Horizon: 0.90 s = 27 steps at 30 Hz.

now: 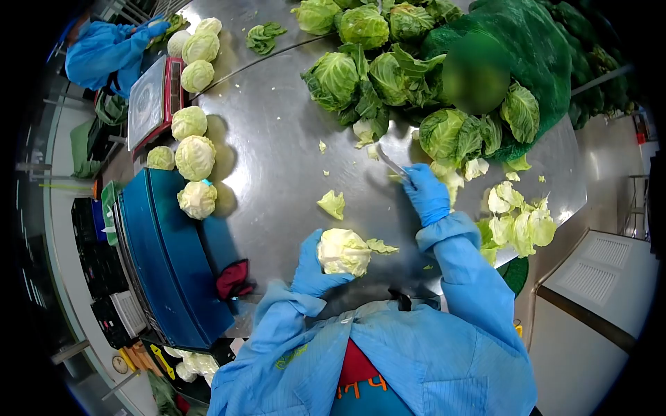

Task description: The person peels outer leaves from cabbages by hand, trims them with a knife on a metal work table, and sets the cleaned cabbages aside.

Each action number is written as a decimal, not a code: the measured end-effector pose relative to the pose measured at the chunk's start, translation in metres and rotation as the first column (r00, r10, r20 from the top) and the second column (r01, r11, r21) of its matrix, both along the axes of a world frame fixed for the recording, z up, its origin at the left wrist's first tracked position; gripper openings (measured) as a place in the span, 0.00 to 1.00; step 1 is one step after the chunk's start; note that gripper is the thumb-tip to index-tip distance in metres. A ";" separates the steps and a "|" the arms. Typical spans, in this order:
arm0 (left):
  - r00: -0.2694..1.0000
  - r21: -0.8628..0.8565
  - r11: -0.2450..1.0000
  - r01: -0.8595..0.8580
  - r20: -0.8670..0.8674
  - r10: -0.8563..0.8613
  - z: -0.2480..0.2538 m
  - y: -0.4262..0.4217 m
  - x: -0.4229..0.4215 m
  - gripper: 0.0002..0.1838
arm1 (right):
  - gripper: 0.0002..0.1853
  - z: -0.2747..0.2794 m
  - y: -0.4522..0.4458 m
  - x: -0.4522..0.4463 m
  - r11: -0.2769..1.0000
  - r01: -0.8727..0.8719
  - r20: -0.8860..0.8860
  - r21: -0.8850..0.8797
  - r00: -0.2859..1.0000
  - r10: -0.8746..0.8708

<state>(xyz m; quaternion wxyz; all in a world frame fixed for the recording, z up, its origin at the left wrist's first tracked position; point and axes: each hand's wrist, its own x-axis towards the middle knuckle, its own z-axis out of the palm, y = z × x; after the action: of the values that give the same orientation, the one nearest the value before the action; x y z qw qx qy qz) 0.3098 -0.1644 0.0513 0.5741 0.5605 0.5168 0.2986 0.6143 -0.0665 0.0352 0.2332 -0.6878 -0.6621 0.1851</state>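
My left hand (313, 269), in a blue glove, holds a pale trimmed cabbage (343, 252) from its left side and underneath, just above the steel table's near part. A loose leaf sticks out from the cabbage's right side. Further up and to the right, my right hand (425, 195), also gloved in blue, is closed round the handle of a knife (393, 161). Its blade points up and left, away from the held cabbage. Between the hands and the far cabbages lies a torn leaf piece (332, 204) on the table.
Untrimmed green cabbages (336, 80) and a green net (531, 41) lie at the back right. Cut leaves (520, 225) are heaped at right. Trimmed cabbages (195, 157) line the left, by a red scale (148, 99) and blue crates (173, 253). Another person (104, 52) works at top left.
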 end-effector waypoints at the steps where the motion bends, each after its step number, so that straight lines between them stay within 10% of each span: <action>1: 1.000 -0.009 1.000 -0.007 0.003 0.007 -0.002 -0.002 0.001 0.62 | 0.12 -0.010 -0.002 0.013 1.000 0.023 0.051 0.007 0.998 -0.024; 9: 0.997 0.033 0.999 0.039 -0.073 -0.037 0.018 -0.001 0.026 0.59 | 0.24 -0.021 -0.130 0.088 0.857 0.515 0.075 0.005 0.854 -0.514; 12: 0.977 0.244 0.966 0.080 -0.212 -0.027 0.012 -0.003 0.040 0.59 | 0.29 0.008 -0.144 0.079 0.836 0.433 0.241 0.337 0.819 -0.521; 14: 0.937 0.304 0.946 0.111 -0.349 0.002 0.017 0.002 0.056 0.59 | 0.24 0.045 -0.135 0.039 0.839 0.519 -0.117 0.165 0.855 -0.506; 17: 0.876 0.311 0.930 0.195 -0.483 -0.022 0.024 0.015 0.070 0.60 | 0.14 0.067 -0.131 -0.007 0.956 0.134 -0.414 -0.260 0.879 -0.236; 23: 0.896 0.196 0.967 0.161 -0.440 -0.060 0.023 0.025 0.069 0.61 | 0.20 0.027 -0.127 -0.043 0.972 -0.091 -0.223 -0.216 0.974 0.042; 27: 0.896 0.242 0.950 0.199 -0.436 -0.077 0.012 0.027 0.066 0.62 | 0.24 0.014 -0.107 -0.030 0.911 -0.272 -0.439 -0.309 0.891 0.117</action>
<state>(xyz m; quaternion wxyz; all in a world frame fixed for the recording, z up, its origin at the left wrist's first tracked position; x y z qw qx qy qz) 0.3762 -0.1373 0.0633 0.3834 0.7229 0.5393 0.1987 0.5845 -0.1733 0.0493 0.2162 -0.5932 -0.6192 0.4669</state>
